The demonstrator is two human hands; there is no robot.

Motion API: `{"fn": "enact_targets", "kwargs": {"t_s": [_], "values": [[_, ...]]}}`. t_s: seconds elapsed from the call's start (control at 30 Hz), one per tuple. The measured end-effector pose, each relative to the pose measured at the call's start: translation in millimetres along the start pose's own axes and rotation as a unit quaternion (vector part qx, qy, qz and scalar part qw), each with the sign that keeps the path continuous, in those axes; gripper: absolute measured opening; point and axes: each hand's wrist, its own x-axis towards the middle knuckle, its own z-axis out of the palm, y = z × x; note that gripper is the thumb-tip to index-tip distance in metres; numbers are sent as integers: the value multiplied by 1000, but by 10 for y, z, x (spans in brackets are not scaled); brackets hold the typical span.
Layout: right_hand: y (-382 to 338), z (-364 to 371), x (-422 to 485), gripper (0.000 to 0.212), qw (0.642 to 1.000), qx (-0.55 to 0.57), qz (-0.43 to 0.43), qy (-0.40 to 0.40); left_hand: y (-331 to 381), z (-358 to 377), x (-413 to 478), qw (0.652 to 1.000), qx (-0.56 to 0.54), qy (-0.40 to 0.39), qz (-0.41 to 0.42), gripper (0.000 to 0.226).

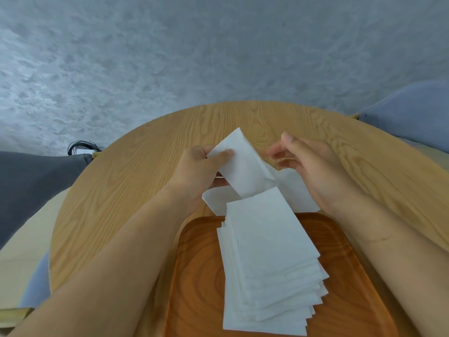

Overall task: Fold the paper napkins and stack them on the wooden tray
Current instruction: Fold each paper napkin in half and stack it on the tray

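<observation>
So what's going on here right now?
A person is folding napkins at a round table. The left hand pinches one napkin above the table, while the right hand hovers open beside it. A few loose napkins lie underneath. A fanned stack of folded ones already sits on the tray.

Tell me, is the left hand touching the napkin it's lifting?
Touching. The head view shows the left hand pinching the raised napkin, its thumb pressed flat on the paper's top and fingers underneath, above the wooden tray.
</observation>
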Motion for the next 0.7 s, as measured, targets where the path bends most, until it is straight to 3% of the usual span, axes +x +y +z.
{"fn": "enact_targets", "kwargs": {"t_s": [0.4,0.57,0.7], "values": [[24,-9,-4,30,1000,8,22,-11,114,31,-71,996,-22,-61,61,32],[-43,1,-28,26,999,35,24,1,173,30,-77,996,-79,-50,15,66],[-101,-18,-55,23,997,70,20,-31,158,13,-89,997,-11,13,80,30]]}}
